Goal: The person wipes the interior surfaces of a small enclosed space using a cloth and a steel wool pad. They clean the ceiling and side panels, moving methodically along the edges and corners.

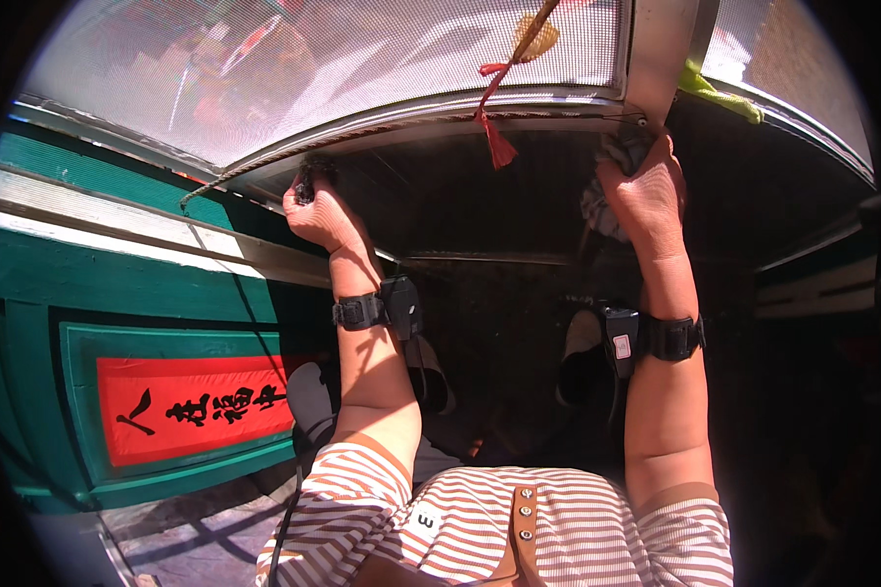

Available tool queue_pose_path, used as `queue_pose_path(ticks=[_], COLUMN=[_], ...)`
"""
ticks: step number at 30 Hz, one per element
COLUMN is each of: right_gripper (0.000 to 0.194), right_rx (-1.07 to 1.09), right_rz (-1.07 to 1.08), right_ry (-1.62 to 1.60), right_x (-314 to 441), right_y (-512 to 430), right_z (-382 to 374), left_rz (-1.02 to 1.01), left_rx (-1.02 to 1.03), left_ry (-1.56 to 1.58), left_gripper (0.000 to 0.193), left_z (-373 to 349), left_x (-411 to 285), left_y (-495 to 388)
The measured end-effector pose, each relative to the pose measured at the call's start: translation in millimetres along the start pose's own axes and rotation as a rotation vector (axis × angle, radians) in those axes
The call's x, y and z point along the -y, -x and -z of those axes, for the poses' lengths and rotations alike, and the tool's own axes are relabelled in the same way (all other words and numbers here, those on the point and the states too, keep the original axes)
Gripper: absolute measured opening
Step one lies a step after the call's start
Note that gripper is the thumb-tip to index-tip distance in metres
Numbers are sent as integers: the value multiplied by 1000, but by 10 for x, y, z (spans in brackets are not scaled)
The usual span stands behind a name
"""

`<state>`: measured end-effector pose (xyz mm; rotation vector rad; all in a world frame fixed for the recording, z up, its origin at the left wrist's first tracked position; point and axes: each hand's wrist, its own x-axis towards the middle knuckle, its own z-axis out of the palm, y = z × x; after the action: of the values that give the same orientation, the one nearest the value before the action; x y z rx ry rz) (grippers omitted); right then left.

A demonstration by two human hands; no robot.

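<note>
My left hand grips a dark, frizzy scouring pad. The pad lies against the left end of the metal lower panel of a screen door, just under the frame's rail. Farther right, my right hand is closed around a crumpled grey cloth, and its fingertips are at the foot of the door's upright frame. Part of the cloth hangs below that hand. Shadow covers most of the panel. Above the rail stretches the bright mesh screen.
Between my hands dangles a red ribbon, tied to a thin brown stick. A twisted rope runs along the rail. Yellow-green fabric hangs at the right-hand screen. On the left, a green wooden panel bears a red strip with writing.
</note>
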<state>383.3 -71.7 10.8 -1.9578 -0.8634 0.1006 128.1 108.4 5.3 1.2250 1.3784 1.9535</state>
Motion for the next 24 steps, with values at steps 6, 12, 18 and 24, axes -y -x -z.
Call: queue_pose_path(ticks=[6,12,18,24], right_gripper=[68,58,63,68], right_rx=[-10,-65,-41,-98], right_rz=[-92,-19,-66,-120], right_ry=[7,-15,38,-28], right_x=[21,-21,-91,-171], right_y=[12,-11,-28,-56], right_z=[-1,-11,-5,-41], left_rz=[-447,-632,33,-674], left_rx=[315,320,-22,275], left_ry=[-80,-23,40,-41], left_gripper=[22,21,17,23], left_z=[-174,-81,424,245], left_x=[-198,141,215,115], left_y=[485,200,-895,-392])
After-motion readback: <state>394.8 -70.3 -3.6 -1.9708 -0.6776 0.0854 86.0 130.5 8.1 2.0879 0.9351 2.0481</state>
